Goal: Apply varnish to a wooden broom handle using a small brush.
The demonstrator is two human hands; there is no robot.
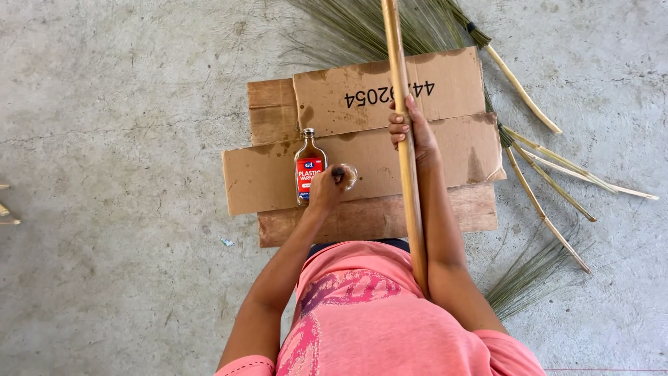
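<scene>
My right hand (pixel 412 132) grips a long pale bamboo pole (pixel 403 104) that runs from my chest up past the top of the view. My left hand (pixel 325 186) holds a small dark-tipped brush (pixel 339 171), its tip at a small clear cup (pixel 349 175) on the cardboard. Just left of that hand stands a small flat glass bottle of brown liquid (pixel 309 167) with a red and blue label and no cap visible. Both stand on a stained cardboard sheet (pixel 257 177).
A second cardboard piece (pixel 452 80) overlaps wooden boards (pixel 376 219) on the concrete floor (pixel 111 104). Bundles of thin green-brown broom fibres (pixel 348 28) lie at the top, and stick-handled brooms (pixel 550 184) lie at the right. Small wooden ends (pixel 7 209) show at the left edge.
</scene>
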